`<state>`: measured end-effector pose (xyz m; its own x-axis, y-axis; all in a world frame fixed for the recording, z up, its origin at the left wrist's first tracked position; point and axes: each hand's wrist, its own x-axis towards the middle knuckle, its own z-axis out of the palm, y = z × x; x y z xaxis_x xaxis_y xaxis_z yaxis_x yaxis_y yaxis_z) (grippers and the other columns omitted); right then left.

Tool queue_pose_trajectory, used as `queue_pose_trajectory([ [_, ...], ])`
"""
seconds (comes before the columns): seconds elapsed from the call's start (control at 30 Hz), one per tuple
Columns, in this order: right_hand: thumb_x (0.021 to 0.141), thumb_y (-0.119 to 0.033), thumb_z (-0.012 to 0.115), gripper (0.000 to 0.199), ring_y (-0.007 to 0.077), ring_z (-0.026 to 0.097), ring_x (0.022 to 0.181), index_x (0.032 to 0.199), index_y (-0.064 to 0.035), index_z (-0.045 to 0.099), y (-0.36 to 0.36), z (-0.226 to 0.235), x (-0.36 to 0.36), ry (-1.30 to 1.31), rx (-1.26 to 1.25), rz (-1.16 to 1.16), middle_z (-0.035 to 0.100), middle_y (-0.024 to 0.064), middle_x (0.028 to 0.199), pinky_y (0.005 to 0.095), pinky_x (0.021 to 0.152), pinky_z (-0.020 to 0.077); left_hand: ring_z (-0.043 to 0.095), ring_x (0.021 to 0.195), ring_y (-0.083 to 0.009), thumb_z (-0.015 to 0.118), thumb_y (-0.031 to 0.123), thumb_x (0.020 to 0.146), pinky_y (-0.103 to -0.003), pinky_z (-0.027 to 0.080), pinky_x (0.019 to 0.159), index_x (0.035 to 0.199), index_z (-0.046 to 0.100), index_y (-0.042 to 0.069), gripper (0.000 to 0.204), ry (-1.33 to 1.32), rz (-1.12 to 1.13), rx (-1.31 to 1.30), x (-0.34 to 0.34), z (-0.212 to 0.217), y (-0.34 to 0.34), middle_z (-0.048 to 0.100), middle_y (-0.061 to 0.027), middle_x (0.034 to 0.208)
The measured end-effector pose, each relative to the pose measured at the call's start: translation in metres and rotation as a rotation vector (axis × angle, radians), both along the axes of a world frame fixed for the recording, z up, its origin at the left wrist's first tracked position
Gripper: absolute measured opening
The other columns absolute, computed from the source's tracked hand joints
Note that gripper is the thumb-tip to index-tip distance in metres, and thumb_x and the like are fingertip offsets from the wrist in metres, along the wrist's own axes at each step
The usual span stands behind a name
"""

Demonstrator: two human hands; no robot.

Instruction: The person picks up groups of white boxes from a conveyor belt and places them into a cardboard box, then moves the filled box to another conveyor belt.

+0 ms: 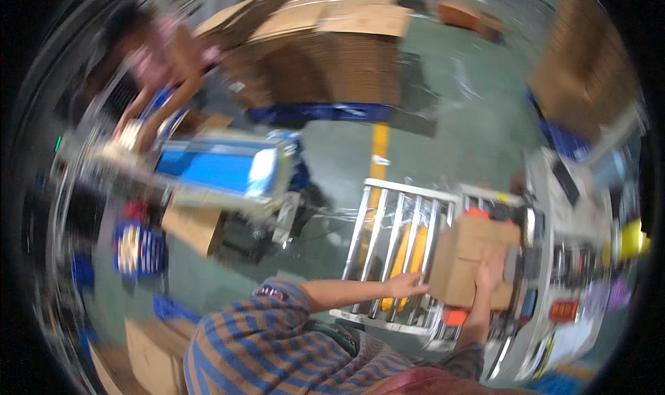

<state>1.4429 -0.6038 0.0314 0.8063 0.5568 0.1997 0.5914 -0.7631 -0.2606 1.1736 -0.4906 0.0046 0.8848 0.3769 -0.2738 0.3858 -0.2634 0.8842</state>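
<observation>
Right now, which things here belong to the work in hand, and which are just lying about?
In hand:
left hand
right hand
box, touched by both hands
roller conveyor under it

Lying about:
stacked flat cardboard
blue machine
small carton
another person

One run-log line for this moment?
left hand: on box's near side | right hand: flat on cardboard box | box: on roller conveyor
</observation>
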Motion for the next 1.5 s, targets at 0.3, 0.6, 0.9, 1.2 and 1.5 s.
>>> queue_pose_trajectory([
  [0.3,0.089,-0.044,0.053,0.063,0.0377,0.046,0.118,0.128,0.0049,0.046,0.095,-0.017,-0.280,0.632,-0.190,0.421,0.048,0.0267,0.126,0.0411,0.101,0.0346,0.060,0.095,-0.0364,0.054,0.060,0.078,-0.045,0.049,0.080,0.106,0.063,0.006,0.062,0.425,0.512,0.131,-0.332,-0.027,0.020,0.064,-0.0194,0.102],
  [0.6,0.089,-0.008,0.059,0.013,0.0118,0.058,0.087,0.094,0.0028,0.064,0.150,0.183,-0.701,1.418,0.215,1.558,0.063,0.0075,0.094,0.0236,0.077,0.0456,0.050,0.115,-0.0308,0.071,0.046,0.071,-0.051,0.043,0.088,0.122,0.047,0.006,0.068,1.090,1.507,0.216,-0.712,0.000,-0.129,0.051,-0.0153,0.125],
  [0.9,0.080,-0.011,0.066,0.011,0.0201,0.059,0.088,0.086,-0.0014,0.067,0.123,0.357,-0.894,2.192,0.340,2.512,0.062,0.0128,0.096,0.0302,0.079,0.0457,0.023,0.136,-0.0347,0.059,0.031,0.085,-0.047,0.028,0.108,0.141,0.031,0.012,0.064,1.391,1.343,0.038,-0.901,-0.008,-0.266,0.031,-0.0069,0.146],
  [1.2,0.080,-0.012,0.066,0.010,0.0210,0.058,0.088,0.084,-0.0024,0.064,0.156,0.374,-1.002,2.804,0.251,2.779,0.061,0.0110,0.094,0.0310,0.077,0.0460,0.029,0.134,-0.0304,0.065,0.028,0.078,-0.051,0.026,0.108,0.137,0.039,0.013,0.066,1.400,0.912,0.243,-0.947,-0.012,-0.317,0.034,-0.0039,0.145],
  [1.5,0.081,-0.013,0.067,0.011,0.0218,0.058,0.088,0.081,-0.0035,0.061,0.291,0.398,-1.094,2.837,0.416,2.811,0.060,0.0093,0.092,0.0318,0.075,0.0462,0.041,0.117,-0.0342,0.050,0.029,0.085,-0.057,0.024,0.104,0.125,0.049,0.009,0.045,1.360,1.140,0.122,-0.944,-0.025,-0.378,0.050,-0.0119,0.121],
])
